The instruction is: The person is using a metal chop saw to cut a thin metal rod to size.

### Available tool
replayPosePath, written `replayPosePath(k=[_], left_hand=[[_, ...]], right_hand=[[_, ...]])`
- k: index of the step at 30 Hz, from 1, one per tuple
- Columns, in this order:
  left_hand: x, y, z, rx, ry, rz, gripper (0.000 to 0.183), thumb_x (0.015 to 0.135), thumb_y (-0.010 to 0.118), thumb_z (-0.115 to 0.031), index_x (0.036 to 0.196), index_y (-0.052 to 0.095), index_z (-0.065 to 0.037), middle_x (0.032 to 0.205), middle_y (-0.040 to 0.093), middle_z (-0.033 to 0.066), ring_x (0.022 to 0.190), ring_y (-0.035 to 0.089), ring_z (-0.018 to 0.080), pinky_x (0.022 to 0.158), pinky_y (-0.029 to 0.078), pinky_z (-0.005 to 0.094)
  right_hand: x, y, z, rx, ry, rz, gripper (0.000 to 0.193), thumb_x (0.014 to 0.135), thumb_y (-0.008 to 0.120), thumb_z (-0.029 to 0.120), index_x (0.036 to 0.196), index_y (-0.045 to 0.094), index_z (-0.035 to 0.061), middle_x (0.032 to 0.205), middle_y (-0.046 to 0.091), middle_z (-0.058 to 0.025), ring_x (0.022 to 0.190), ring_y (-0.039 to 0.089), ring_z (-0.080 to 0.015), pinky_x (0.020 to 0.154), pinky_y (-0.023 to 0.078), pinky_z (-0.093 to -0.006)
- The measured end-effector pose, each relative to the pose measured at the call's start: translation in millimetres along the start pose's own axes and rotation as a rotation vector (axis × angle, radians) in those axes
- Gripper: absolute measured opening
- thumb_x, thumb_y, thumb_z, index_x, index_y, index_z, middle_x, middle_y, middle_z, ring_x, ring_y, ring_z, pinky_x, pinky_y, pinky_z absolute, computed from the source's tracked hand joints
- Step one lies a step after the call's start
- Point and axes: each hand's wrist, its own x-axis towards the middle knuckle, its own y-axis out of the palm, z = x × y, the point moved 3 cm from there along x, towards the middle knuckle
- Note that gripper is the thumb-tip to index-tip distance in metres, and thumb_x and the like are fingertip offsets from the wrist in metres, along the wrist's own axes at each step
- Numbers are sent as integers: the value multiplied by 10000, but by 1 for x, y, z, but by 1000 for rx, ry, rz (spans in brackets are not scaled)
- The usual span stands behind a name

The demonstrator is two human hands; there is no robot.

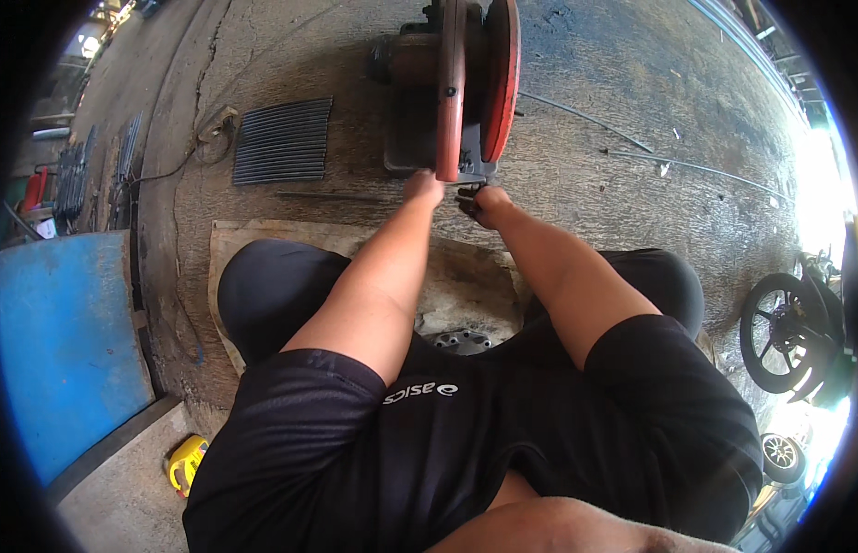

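Observation:
A cut-off saw with a red guard and a long red arm stands on the floor in front of me. My left hand is closed at the near end of the red arm; its fingers are mostly hidden, and what it grips cannot be made out. Close beside it on the right, my right hand is curled around a dark metal part at the front of the saw. Left of the saw, several cut metal rods lie side by side in a neat row.
Cardboard lies under my legs. One long thin rod extends right of the saw. A blue panel and a yellow tape measure are at left. A motorcycle wheel stands at right. A cable runs along the left floor.

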Motion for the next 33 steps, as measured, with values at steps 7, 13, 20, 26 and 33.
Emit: replayPosePath(k=[7,13,20,26,33], left_hand=[[25,27,37,15,-4,47,476,946,414,-446,1059,636,-40,1116,618,220,1067,581,370,910,460,448],[14,20,37,51,-148,26,544,947,361,-457,1151,580,-3,1187,583,240,1127,547,389,957,435,448],[11,-4,63,-126,-252,-206,528,937,338,-373,1090,596,62,1165,574,287,1135,540,399,981,413,453],[-30,-5,29,25,43,-203,198,864,517,-197,1000,626,-104,955,660,211,923,627,388,810,500,462],[-70,14,2,305,199,-122,454,832,504,-160,1285,512,-180,1121,613,205,1016,619,349,859,496,469]], right_hand=[[22,-33,-22,-507,-241,228,517,860,435,-1,1353,414,153,1343,515,-91,1168,548,-285,891,496,-393],[-18,-9,-2,-1843,-461,59,474,821,507,-36,1245,557,169,1305,542,-100,1102,583,-269,863,505,-371],[-74,23,-5,-1655,-994,533,346,780,612,-50,1080,668,114,1243,563,-25,1067,595,-194,847,516,-313],[-84,2,-13,-790,-141,36,357,855,461,-45,1125,649,96,1180,605,-60,998,632,-185,737,539,-301],[-27,-43,-16,-1661,-285,98,391,884,503,63,1252,588,160,1121,665,-30,900,680,-184,698,563,-345]])
